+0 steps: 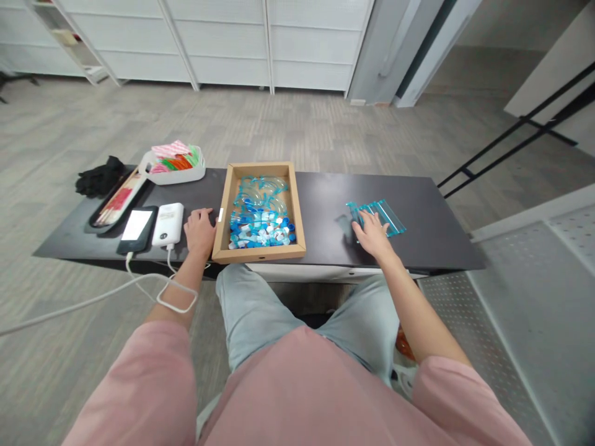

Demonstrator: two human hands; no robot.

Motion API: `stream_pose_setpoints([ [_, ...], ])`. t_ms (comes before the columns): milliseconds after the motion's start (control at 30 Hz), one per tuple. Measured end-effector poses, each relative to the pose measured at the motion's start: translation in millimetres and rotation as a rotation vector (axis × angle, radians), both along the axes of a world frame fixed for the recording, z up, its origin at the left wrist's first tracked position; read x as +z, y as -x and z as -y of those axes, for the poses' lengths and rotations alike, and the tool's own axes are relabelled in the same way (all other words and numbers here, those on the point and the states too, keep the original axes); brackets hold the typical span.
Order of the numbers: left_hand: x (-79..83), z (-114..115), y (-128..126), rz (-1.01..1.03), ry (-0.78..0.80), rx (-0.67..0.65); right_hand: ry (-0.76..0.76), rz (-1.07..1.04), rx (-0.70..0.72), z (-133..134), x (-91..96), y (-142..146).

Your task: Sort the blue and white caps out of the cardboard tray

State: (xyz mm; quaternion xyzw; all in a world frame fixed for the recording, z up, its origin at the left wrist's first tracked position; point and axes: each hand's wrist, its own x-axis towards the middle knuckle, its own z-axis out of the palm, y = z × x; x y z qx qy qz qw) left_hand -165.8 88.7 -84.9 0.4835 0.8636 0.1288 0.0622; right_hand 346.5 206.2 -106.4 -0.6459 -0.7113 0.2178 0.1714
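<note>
My left hand rests on the dark tabletop, palm down, just left of the cardboard box; its fingers are stretched out and hold nothing. Inside the box, clear curved pieces with blue ends lie at the far side, and many small blue and white caps fill the near side. My right hand lies over a row of translucent blue strips on the right of the table. Its fingers are spread on top of the strips, touching them without gripping. The hand hides part of the strips.
Left of the box are a white power bank, a phone with a lit screen, cables, a black tray, a white basket of colourful packets and a black cloth. The narrow table crosses in front of my knees.
</note>
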Motion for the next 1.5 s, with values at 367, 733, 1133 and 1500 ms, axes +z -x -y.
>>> stream_pose_setpoints([
  [367,-9.2,1,7,0.046,-0.062,-0.024,-0.144,-0.032,-0.183,10,21.0,26],
  [733,-9.6,1,5,0.046,-0.064,-0.008,-0.091,-0.176,0.186,-64,51.5,214],
  [1133,-8.8,1,5,0.072,-0.070,-0.009,-0.253,0.063,0.057,-58,50.5,134],
  [1500,-9.7,0,4,0.025,-0.066,-0.014,-0.141,0.185,-0.046,27,8.0,-22],
])
